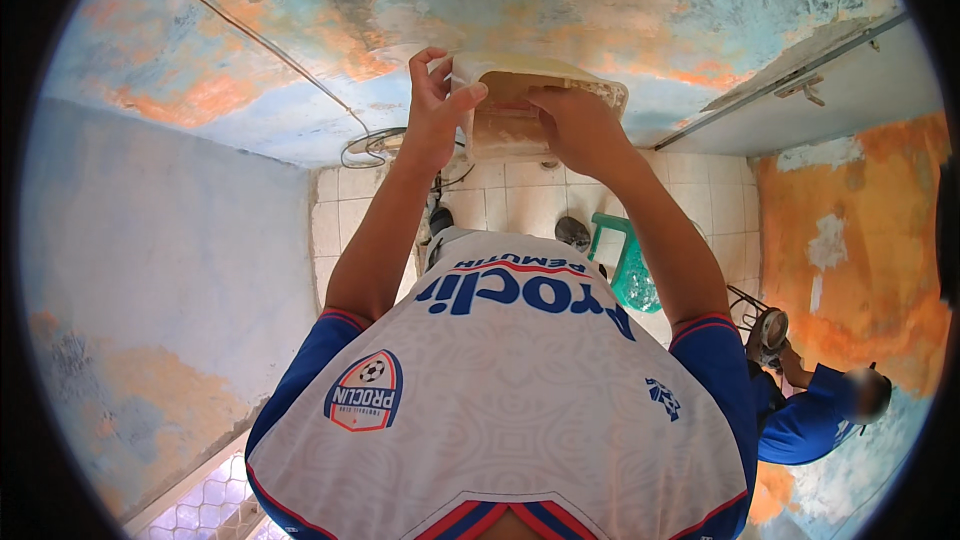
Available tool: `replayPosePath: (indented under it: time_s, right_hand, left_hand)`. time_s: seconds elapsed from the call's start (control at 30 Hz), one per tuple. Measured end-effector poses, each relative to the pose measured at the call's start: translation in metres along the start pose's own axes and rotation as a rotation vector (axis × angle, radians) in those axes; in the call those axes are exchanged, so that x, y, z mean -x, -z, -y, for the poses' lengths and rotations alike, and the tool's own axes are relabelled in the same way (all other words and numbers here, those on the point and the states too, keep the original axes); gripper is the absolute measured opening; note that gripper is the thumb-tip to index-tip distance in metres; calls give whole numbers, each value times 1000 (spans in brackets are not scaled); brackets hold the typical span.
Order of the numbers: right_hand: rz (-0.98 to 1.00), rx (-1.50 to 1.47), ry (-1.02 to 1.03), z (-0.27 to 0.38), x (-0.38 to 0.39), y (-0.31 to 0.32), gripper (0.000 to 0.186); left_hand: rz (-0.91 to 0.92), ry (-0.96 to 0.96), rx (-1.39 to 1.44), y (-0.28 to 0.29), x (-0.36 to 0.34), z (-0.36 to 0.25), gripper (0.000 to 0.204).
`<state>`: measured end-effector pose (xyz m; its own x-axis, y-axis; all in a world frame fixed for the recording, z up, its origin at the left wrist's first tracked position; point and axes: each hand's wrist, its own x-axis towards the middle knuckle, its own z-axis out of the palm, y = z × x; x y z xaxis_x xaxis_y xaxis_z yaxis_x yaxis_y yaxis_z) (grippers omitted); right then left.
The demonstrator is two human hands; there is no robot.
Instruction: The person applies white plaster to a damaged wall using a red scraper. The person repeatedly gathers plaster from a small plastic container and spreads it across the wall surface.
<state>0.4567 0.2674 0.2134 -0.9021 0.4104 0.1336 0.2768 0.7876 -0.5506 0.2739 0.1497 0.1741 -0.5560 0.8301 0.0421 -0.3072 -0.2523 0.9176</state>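
Observation:
A cream plastic housing (535, 67) with a dirty, brownish hollow is in front of me, close to the patchy painted wall. My left hand (437, 108) grips its left edge, with the thumb on the near side and the fingers bent behind the pale side wall. My right hand (582, 128) reaches into the open hollow from the right, its fingers curled. The fingertips are partly hidden there, and what they pinch is too small to make out. Something reddish shows inside the hollow between the two hands.
A thin cable (255, 37) runs down the wall to a dark coiled cord (372, 146) left of the housing. On the tiled floor (525, 176) stands a green stool (632, 265). At the right, another person in a blue shirt (812, 420) sits near a round metal-framed object (770, 328).

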Motion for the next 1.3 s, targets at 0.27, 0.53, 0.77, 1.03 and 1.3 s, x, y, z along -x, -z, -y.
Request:
replayPosePath:
  time_s: [0.27,0.53,0.77,1.03,1.3]
  right_hand:
    - [74,-174,14,-4,-4,4,26]
    - [240,-457,-127,-17,15,17,30]
    - [-45,-1100,-200,-48,35,36,36]
    - [-579,-1711,-164,-56,23,27,52]
    - [-996,-1444,-4,-34,-28,120,21]
  left_hand:
    - [-55,40,7,3,4,1,73]
    - [-83,139,-17,10,10,23,75]
    - [-158,207,19,38,4,46,70]
    - [-281,325,4,114,24,104,65]
    - [-405,400,-68,144,35,95,67]
